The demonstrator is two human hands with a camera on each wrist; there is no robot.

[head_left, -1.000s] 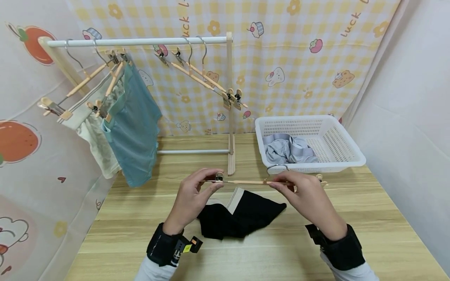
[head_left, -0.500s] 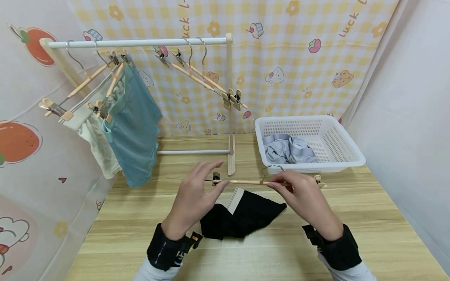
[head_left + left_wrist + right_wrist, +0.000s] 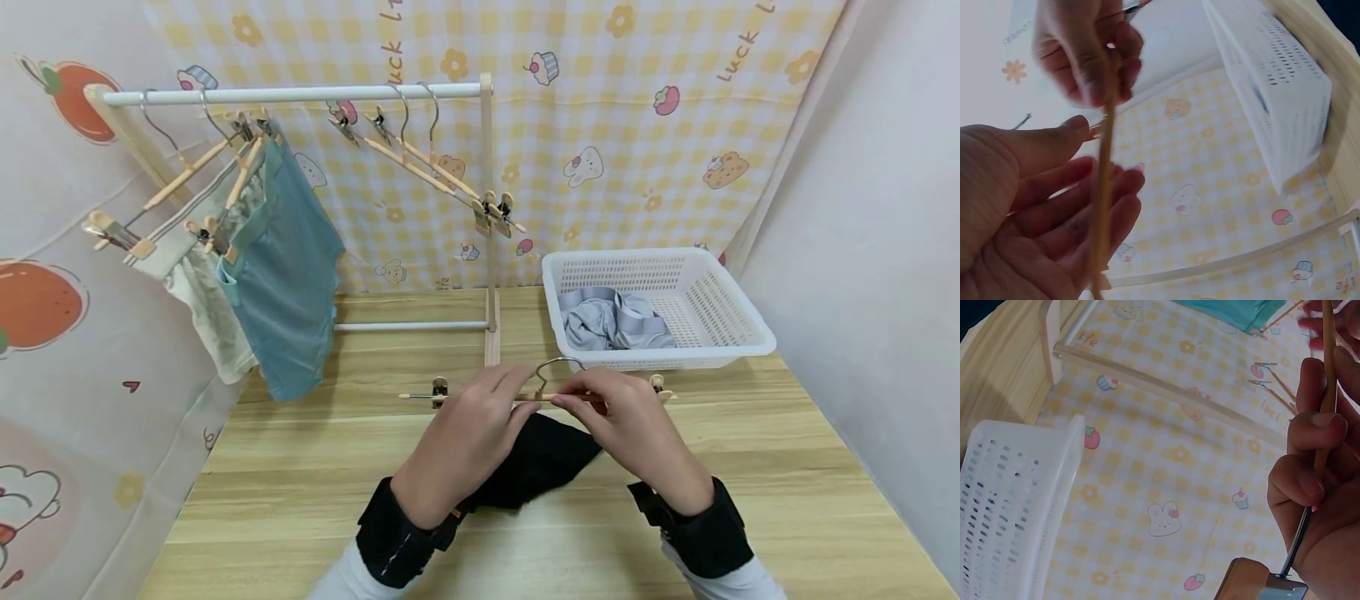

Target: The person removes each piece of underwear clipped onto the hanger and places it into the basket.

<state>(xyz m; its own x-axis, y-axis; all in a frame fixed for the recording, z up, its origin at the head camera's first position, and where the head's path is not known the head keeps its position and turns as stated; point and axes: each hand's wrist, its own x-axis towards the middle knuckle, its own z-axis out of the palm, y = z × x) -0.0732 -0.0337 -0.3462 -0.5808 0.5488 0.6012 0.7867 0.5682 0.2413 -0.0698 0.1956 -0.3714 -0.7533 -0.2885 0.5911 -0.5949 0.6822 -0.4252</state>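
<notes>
A wooden clip hanger [image 3: 480, 397] is held level at the frame's centre, above black shorts [image 3: 536, 462] on the table [image 3: 787, 467]. It's pinched in the right hand [image 3: 630, 425]'s grip; the left hand [image 3: 468, 437]'s fingers are loosely spread around the bar.

Your clip hanger [image 3: 480, 397] hung above the shorts [image 3: 540, 467]; the basket [image 3: 738, 333] sat at the table's [image 3: 300, 500] far right corner.
</notes>
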